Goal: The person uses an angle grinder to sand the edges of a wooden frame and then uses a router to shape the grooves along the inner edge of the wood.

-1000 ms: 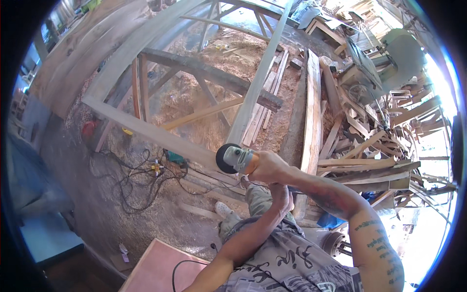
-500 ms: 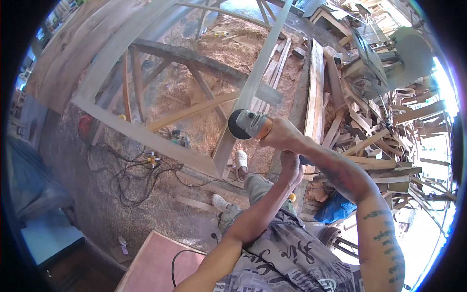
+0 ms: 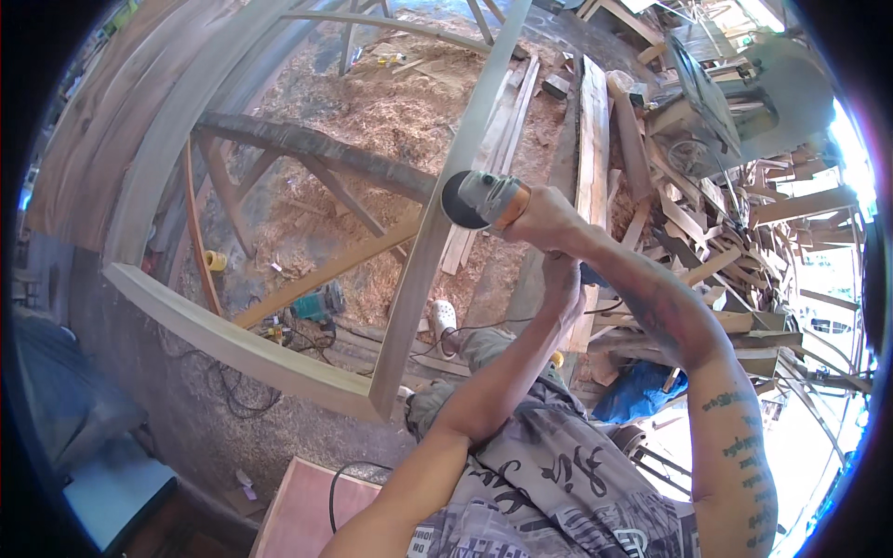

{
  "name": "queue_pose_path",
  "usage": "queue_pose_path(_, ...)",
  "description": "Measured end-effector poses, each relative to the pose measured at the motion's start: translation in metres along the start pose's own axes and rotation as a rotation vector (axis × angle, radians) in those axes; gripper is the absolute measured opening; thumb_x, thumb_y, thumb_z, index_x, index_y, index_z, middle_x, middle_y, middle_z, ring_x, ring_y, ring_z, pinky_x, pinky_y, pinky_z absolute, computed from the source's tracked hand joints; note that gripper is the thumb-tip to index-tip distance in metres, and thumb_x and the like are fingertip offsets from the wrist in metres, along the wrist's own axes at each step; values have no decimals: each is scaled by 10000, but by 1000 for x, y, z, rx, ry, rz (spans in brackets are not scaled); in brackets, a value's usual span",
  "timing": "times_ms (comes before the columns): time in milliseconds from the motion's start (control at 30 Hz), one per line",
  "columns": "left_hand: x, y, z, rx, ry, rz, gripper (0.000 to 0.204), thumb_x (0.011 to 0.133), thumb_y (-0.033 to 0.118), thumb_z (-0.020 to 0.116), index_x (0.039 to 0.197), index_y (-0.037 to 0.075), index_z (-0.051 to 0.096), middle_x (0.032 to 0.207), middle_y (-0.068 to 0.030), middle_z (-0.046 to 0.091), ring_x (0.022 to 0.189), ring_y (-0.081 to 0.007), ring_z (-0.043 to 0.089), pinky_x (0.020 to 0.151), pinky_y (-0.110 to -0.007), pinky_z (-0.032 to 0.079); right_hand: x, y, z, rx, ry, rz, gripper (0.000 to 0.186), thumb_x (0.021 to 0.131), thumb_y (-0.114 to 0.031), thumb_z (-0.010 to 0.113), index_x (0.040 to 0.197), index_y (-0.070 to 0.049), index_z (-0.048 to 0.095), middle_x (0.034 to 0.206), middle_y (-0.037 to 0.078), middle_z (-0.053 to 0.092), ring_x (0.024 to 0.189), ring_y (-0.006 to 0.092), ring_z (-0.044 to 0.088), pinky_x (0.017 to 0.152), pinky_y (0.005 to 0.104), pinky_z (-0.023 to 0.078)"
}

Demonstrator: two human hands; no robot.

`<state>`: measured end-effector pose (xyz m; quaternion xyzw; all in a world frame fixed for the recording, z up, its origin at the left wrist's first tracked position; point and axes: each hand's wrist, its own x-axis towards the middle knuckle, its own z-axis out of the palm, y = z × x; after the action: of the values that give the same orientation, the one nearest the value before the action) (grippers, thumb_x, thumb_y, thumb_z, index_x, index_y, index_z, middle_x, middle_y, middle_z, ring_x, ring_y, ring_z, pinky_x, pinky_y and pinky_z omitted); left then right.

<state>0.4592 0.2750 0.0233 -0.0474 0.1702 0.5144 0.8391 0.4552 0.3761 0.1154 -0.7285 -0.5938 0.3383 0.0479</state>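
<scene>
An angle grinder [image 3: 493, 193] with a dark round disc is in my hands. My right hand [image 3: 544, 220] wraps round its orange-and-grey front part. Just behind and below, my left hand [image 3: 561, 281] is closed round the rear of the tool, most of its fingers hidden by the wrist and body. The disc lies at the right-hand rail of a large pale wooden frame [image 3: 411, 288], seemingly against its face, though the exact contact is hard to see. A black cord [image 3: 484, 325] trails from the tool.
A green power tool [image 3: 319, 304] sits on the floor behind the frame's near rail. Sawdust [image 3: 409, 88] and planks [image 3: 593, 139] cover the ground. Heaped offcuts [image 3: 726, 242] and a large machine [image 3: 707, 102] stand at right. A pink board [image 3: 312, 502] lies near my left arm.
The grinder has moved along the rail, farther from the frame's near corner. The whole frame appears lower and more to the left in view. Both hands keep their hold.
</scene>
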Motion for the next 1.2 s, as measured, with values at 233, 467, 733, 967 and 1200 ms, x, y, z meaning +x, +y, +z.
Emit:
queue_pose_path(233,75,20,19,148,86,-131,213,880,108,688,1077,138,613,867,-3,645,703,-133,634,575,-312,502,74,15,-33,105,29,-13,315,638,-194,791,935,-89,786,730,65,695,629,147,642,601,310,531)
queue_pose_path(467,26,37,10,168,177,-70,218,826,53,708,1016,124,628,860,7,634,728,-108,614,613,-286,486,44,1,-1,148,28,-86,282,656,-207,791,898,-63,786,718,61,693,617,136,628,590,307,520)
queue_pose_path(733,-51,22,-30,67,154,-46,272,876,120,748,1111,102,613,934,10,611,800,-104,594,697,-299,470,-38,-29,46,175,-93,-102,433,624,-146,816,1005,13,682,796,87,691,756,186,655,743,348,533)
queue_pose_path(967,-132,34,-63,64,140,62,207,912,134,698,1092,116,596,956,4,654,839,-125,664,725,-312,548,-107,-56,98,134,-61,-128,416,626,-161,815,982,9,682,799,93,697,744,196,659,723,354,532)
queue_pose_path(1200,-212,38,-87,-41,174,129,203,881,70,708,1060,106,619,920,15,615,791,-97,602,681,-288,475,-173,-72,147,111,-61,-116,416,615,-161,815,971,10,685,793,92,702,725,192,659,705,351,534)
